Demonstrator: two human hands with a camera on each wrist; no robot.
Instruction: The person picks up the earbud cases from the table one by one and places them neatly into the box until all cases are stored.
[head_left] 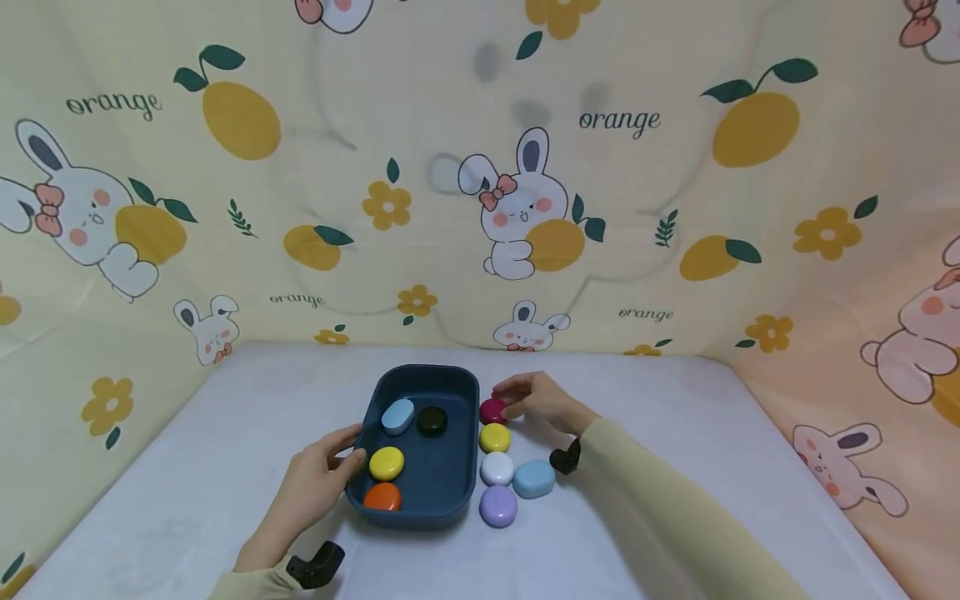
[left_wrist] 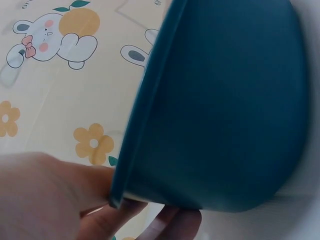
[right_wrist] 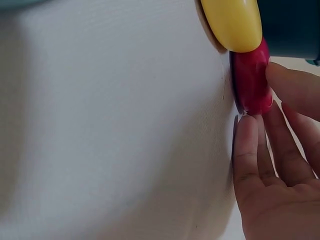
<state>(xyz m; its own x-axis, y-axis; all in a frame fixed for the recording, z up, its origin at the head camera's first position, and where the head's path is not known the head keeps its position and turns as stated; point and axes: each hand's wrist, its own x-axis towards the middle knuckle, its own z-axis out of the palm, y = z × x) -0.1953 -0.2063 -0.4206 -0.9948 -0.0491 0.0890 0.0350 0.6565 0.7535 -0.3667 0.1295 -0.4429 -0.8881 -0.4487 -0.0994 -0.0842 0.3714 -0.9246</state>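
Note:
A dark blue rectangular tub [head_left: 441,518] stands on the table. My left hand [head_left: 318,479] holds its left side, thumb at the rim and fingers along the outer wall. In the left wrist view the tub's wall [left_wrist: 220,110] hides part of those fingers. Inside lie a light blue oval pebble [head_left: 398,416], a black one [head_left: 432,422], a yellow one [head_left: 387,463] and an orange one [head_left: 383,497]. My right hand [head_left: 546,403] pinches a glossy dark red pebble [right_wrist: 252,77] beside the tub's right wall, thumb on its face and fingertips at its edge.
Down the tub's right side sit a yellow pebble [head_left: 495,437], a white one [head_left: 497,468] and a purple one [head_left: 498,506], with a light blue one [head_left: 534,479] right of the white. A printed cloth [head_left: 465,100] rises behind the white table [head_left: 645,400].

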